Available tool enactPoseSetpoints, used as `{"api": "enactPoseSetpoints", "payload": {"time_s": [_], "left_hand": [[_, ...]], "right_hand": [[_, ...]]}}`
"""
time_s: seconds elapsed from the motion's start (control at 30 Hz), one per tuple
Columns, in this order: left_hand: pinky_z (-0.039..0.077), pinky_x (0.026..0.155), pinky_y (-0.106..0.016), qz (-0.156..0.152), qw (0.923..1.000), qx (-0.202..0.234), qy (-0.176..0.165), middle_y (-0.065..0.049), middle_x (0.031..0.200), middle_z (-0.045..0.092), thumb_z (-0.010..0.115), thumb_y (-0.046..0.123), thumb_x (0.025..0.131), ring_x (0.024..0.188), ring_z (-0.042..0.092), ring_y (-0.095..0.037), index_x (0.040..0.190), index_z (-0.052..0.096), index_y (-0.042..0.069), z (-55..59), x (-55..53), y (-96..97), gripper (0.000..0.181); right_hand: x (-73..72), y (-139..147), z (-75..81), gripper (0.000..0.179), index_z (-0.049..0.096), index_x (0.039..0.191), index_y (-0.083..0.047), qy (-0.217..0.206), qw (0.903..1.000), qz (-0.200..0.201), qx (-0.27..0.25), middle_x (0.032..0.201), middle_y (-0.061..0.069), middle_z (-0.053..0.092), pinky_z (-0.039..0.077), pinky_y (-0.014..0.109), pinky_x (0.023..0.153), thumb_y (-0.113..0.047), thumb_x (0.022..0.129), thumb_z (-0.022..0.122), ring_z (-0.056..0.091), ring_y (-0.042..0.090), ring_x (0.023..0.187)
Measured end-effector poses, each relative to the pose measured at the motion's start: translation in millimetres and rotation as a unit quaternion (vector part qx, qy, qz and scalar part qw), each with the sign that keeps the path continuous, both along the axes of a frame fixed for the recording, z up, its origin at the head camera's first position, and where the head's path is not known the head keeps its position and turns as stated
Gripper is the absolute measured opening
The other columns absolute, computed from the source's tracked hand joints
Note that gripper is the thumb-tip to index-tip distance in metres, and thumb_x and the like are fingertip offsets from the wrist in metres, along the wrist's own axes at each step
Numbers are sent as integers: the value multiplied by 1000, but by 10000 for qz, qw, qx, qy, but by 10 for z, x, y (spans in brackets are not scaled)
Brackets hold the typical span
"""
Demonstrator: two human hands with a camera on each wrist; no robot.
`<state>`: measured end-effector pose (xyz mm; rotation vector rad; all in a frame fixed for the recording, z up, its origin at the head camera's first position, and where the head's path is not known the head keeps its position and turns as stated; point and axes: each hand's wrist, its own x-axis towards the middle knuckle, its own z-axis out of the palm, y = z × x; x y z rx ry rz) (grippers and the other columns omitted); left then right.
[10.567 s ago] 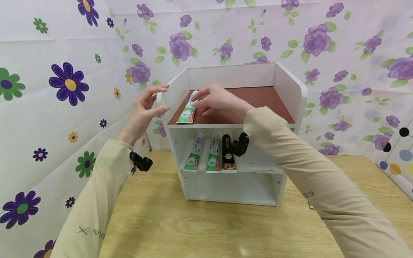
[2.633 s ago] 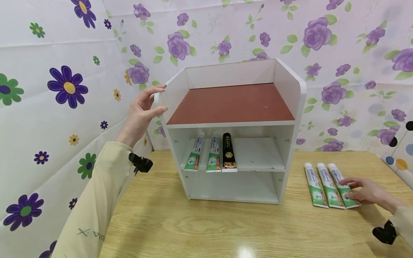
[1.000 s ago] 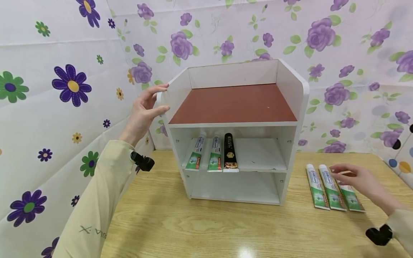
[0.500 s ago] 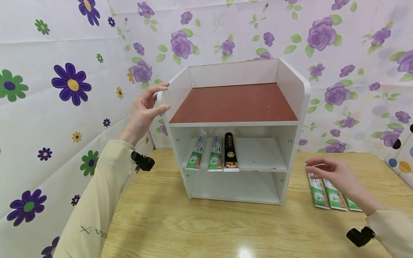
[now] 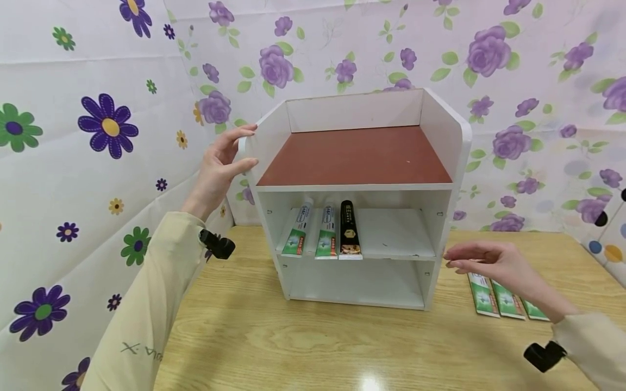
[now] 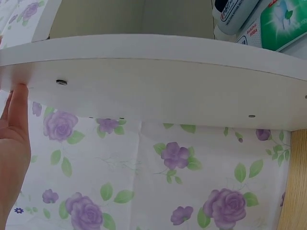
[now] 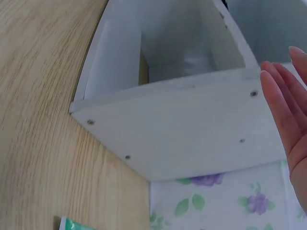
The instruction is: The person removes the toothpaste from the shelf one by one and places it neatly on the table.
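A small white shelf unit (image 5: 369,187) with a brown top stands on the wooden table. My left hand (image 5: 217,168) grips its upper left side panel, the fingertips at the panel's top and the thumb at its front edge. On the middle shelf lie two white-green toothpaste tubes (image 5: 326,234) and a black toothpaste tube (image 5: 349,231). My right hand (image 5: 499,269) holds nothing and hovers beside the unit's right side, its fingers fairly straight in the right wrist view. Partly behind it, three white-green toothpaste tubes (image 5: 483,296) lie side by side on the table.
The wooden table (image 5: 293,342) extends in front of the unit and to both sides. Flower-printed cloth (image 5: 362,49) hangs behind and at the left. Below the middle shelf is a lower compartment (image 5: 357,282). Black cameras (image 5: 544,355) sit on both wrists.
A toothpaste tube on the brown top 10.6 seconds ago is gone from there. My right hand has left the rightmost table tube and moved left to the unit. The left hand stays put.
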<state>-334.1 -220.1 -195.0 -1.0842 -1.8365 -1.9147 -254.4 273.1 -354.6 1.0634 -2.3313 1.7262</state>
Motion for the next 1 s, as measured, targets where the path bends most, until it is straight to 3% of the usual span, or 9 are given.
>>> {"api": "enactPoseSetpoints", "payload": {"time_s": [0.1,0.3,0.47,0.6,0.67,0.8,1.0], "left_hand": [[41,86,-30,6,10000,12,17,-8,136,38,57,-14,80,126,30,-21,117,57,10,3,4,-2,44],[36,92,-33,66,9999,-87,120,-10,136,38,57,-15,80,128,27,-18,116,57,9,17,18,-4,43],[37,91,-32,115,9996,-263,81,-11,137,36,56,-13,81,127,28,-19,117,56,8,70,137,29,42],[40,86,-31,104,9994,-339,37,-11,138,35,56,-12,82,126,30,-20,118,56,8,83,157,26,42],[41,85,-31,55,9995,-297,-12,-9,137,36,56,-12,82,125,31,-21,119,56,9,72,126,13,42],[43,83,-31,-36,9998,-182,-124,-7,138,36,56,-13,82,123,33,-24,119,56,10,36,51,-8,44],[43,83,-30,-12,9998,-186,-62,-7,138,36,57,-12,82,124,32,-23,119,56,11,14,8,-22,44]], "right_hand": [[55,-116,89,28,58,114,2,116,9998,14,167,104,19,61,50,37,68,5,86,56,61,30,89],[64,-428,156,33,61,109,1,1135,9921,443,308,100,13,63,51,32,64,15,79,59,61,22,85],[85,-714,266,35,62,106,-1,1671,9839,447,449,97,5,63,51,28,62,16,75,63,60,17,84],[60,-925,344,33,61,107,1,1592,9845,538,507,98,5,62,51,29,64,14,77,62,60,18,85],[-34,-991,301,33,60,108,2,1637,9837,568,479,99,8,62,51,30,64,13,77,62,60,18,85],[-169,-1120,281,29,61,108,1,1598,9855,287,491,100,13,61,51,29,65,5,79,65,60,17,84],[-302,-1283,302,30,61,110,-2,882,9940,-154,633,105,13,60,50,30,71,-13,82,67,59,16,88]]}}
